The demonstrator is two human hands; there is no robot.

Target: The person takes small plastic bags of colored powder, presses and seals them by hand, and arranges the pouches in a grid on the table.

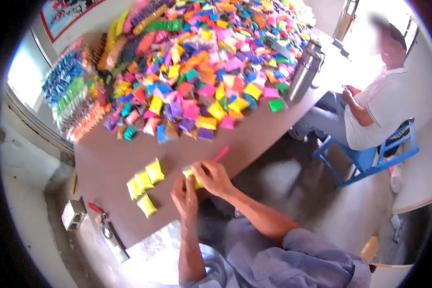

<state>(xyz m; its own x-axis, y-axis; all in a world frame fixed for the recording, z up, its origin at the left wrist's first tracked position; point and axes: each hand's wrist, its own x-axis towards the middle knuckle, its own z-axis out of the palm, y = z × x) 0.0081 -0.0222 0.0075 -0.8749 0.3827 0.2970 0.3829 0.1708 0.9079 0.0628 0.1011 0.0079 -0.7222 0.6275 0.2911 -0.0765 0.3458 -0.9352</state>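
The left hand (184,194) and right hand (214,179) together pinch a small, pillow-shaped yellow plastic packet (198,183) near the wearer-side edge of the brown, flat-topped table (105,175), where a slackened fingertip grip could, in my judgement, drop it past that edge.

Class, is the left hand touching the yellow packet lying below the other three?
Apart: the head view shows bare table between the left hand and that yellow packet.
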